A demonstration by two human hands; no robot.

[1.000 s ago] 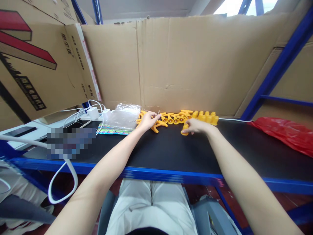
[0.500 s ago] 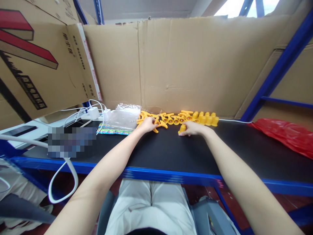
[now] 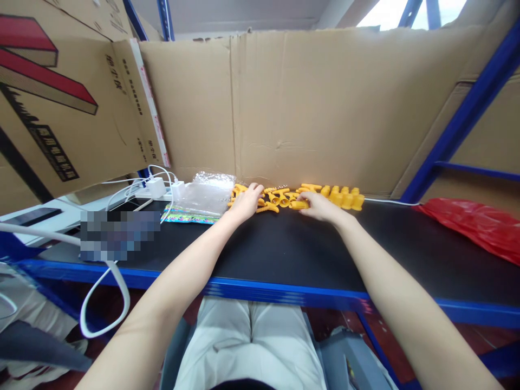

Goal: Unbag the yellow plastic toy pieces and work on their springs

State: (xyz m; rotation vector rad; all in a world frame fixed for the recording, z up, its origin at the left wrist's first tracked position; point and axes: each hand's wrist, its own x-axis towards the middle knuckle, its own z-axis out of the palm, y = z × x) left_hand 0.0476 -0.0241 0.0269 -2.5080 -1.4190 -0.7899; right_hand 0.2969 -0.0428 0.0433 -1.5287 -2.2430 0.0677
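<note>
My left hand [image 3: 246, 203] is curled down over a heap of yellow branched plastic pieces [image 3: 239, 189], its fingertips partly hidden among them. What it grips there cannot be made out. Just in front of it, a curved yellow piece [image 3: 268, 207] lies on the black tabletop. My right hand [image 3: 319, 207] has its fingers and thumb at the right end of a yellow cup-shaped piece [image 3: 298, 205], which lies on its side. Between the hands, several yellow funnel-like pieces [image 3: 284, 201] sit in a row, their round openings facing me.
Several yellow cup-shaped pieces [image 3: 345, 198] stand right of my right hand. Clear plastic bags [image 3: 205, 194] lie at left, near white chargers [image 3: 156, 187] and cables. A red plastic bag [image 3: 471, 225] lies at right. A cardboard wall [image 3: 325, 108] closes the back; the blue shelf edge [image 3: 284, 291] runs in front.
My right hand has moved slightly back with the yellow cup-shaped piece, which is now tipped onto its side near the row. My left hand has reached a little farther over the heap.
</note>
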